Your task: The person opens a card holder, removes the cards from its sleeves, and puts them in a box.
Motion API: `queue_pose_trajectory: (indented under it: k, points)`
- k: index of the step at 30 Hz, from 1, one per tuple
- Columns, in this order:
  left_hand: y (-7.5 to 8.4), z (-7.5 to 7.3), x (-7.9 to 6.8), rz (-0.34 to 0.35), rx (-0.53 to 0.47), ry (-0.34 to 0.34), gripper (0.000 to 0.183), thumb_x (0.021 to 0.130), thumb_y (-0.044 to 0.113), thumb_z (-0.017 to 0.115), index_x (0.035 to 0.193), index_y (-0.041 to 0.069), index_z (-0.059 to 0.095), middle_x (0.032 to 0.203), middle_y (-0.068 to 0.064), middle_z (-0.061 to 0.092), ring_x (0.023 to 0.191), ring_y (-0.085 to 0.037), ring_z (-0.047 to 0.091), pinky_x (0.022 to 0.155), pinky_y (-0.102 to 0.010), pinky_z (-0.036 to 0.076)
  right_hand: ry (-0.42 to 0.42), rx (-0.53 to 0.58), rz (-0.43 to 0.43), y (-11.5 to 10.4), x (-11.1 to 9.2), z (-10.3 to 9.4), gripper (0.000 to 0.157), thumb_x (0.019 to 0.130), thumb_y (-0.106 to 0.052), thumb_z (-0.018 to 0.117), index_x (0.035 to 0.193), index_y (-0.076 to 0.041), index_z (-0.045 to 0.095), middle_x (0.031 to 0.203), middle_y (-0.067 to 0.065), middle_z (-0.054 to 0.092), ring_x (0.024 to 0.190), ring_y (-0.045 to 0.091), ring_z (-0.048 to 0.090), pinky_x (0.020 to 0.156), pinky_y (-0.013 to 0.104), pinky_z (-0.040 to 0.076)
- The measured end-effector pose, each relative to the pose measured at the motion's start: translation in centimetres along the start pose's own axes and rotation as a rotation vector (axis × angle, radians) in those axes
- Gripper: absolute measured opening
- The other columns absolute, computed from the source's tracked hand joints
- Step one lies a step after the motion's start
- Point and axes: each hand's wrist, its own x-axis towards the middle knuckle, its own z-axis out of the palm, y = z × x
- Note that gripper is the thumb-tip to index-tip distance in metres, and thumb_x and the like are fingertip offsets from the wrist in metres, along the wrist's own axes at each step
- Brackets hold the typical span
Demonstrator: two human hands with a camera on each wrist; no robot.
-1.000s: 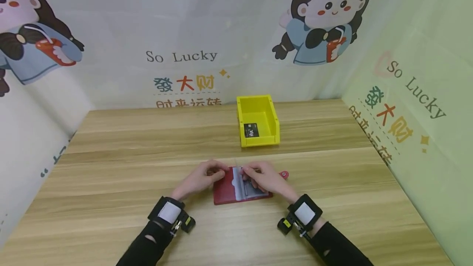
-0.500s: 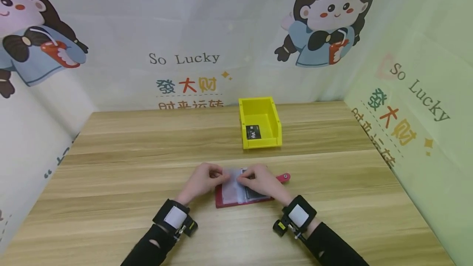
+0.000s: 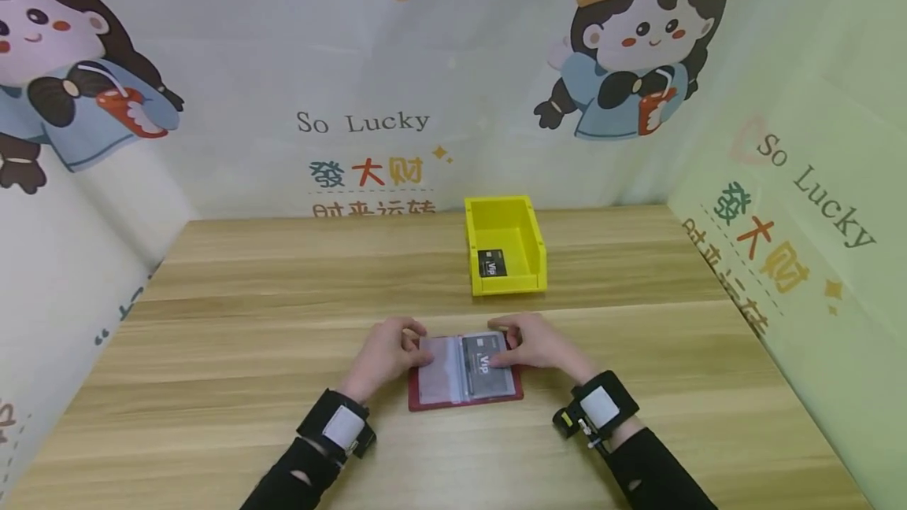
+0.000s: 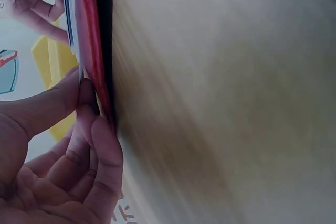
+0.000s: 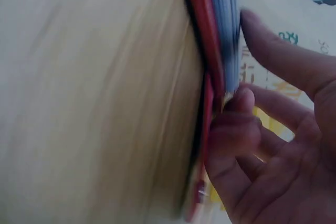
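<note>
A red card holder (image 3: 414, 401) lies spread open on the table, with clear sleeves inside. Its right-hand sleeve contains a dark grey card (image 3: 482, 382) marked "Vip"; the left sleeve (image 3: 438, 384) looks pale and see-through. My left hand (image 3: 386, 356) is at the holder's upper left, and in the left wrist view its thumb and fingers pinch a thin sleeve just above the red cover (image 4: 93, 40). On the opposite side, my right hand (image 3: 542, 343) holds the sleeve stack (image 5: 226, 24), thumb over the card and fingers at the outer edge. The strap with its snap (image 5: 199, 192) sticks out below that hand.
Behind the holder, a yellow bin (image 3: 527, 283) stands near the back of the wooden table (image 3: 283, 274). Another black "Vip" card (image 3: 492, 264) lies in it. A printed cloth backdrop (image 3: 368, 46) rises along the table's back and sides.
A clear sleeve has been turned over to the left, covering the red left side. My right hand has moved from the middle to the holder's right edge, uncovering the card.
</note>
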Motion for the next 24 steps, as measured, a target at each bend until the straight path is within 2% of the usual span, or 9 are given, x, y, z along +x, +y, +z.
queue_pose_trajectory:
  k: [2,5,8,11,14,17,24]
  points:
    - [0.3,0.1,-0.2,0.013,0.036,0.017,0.035,0.082,0.007,0.080,0.113,-0.003,0.066,0.068,-0.004,0.060,0.061,-0.012,0.053,0.057,-0.024,0.041,-0.020,0.013,0.006,0.4,-0.1,-0.2,0.062,0.084,-0.026,0.082,0.137,-0.003,0.060,0.077,0.000,0.049,0.075,0.013,0.048,0.063,0.023,0.034]
    - [0.9,0.4,-0.3,0.075,0.118,0.044,0.035,0.082,0.005,0.080,0.112,-0.002,0.066,0.072,-0.003,0.056,0.064,-0.013,0.050,0.059,-0.024,0.040,-0.022,0.040,-0.007,0.7,-0.4,-0.3,0.059,0.084,-0.027,0.082,0.135,-0.004,0.062,0.081,0.001,0.051,0.079,0.014,0.049,0.065,0.023,0.035]
    - [1.7,0.7,-0.4,0.135,0.149,0.031,0.027,0.083,0.002,0.077,0.108,-0.001,0.068,0.076,-0.002,0.057,0.068,-0.012,0.051,0.061,-0.023,0.041,-0.010,0.064,-0.016,0.8,-0.6,-0.1,0.058,0.084,-0.026,0.082,0.134,-0.005,0.062,0.080,0.000,0.051,0.077,0.014,0.049,0.064,0.022,0.035]
    - [2.4,1.2,-0.5,0.179,0.137,-0.017,0.017,0.085,0.002,0.073,0.101,0.000,0.072,0.079,-0.003,0.064,0.071,-0.010,0.054,0.063,-0.022,0.045,-0.005,0.092,-0.008,0.9,-0.8,0.1,0.058,0.085,-0.024,0.081,0.136,-0.005,0.062,0.077,-0.001,0.050,0.073,0.012,0.048,0.061,0.021,0.034]
    - [2.7,1.7,-0.5,0.175,0.112,-0.057,0.010,0.088,0.006,0.072,0.097,0.001,0.074,0.081,-0.005,0.069,0.071,-0.009,0.058,0.064,-0.022,0.049,0.000,0.106,-0.007,0.9,-0.9,0.3,0.057,0.085,-0.023,0.080,0.135,-0.004,0.061,0.076,-0.002,0.049,0.070,0.011,0.046,0.060,0.020,0.033]
    - [2.8,2.1,-0.3,0.132,0.072,-0.075,0.009,0.090,0.010,0.073,0.095,0.002,0.075,0.083,-0.006,0.072,0.072,-0.010,0.060,0.065,-0.022,0.050,0.008,0.111,-0.009,0.9,-0.9,0.4,0.056,0.086,-0.022,0.080,0.135,-0.003,0.062,0.075,-0.001,0.048,0.069,0.012,0.045,0.059,0.020,0.032]
    - [2.2,2.7,0.4,0.063,-0.017,-0.056,0.013,0.089,0.014,0.075,0.089,0.001,0.077,0.076,-0.006,0.073,0.064,-0.007,0.059,0.057,-0.020,0.046,0.029,0.108,-0.007,1.0,-1.0,0.5,0.055,0.085,-0.023,0.081,0.134,-0.005,0.063,0.077,-0.001,0.048,0.070,0.012,0.046,0.060,0.020,0.032]
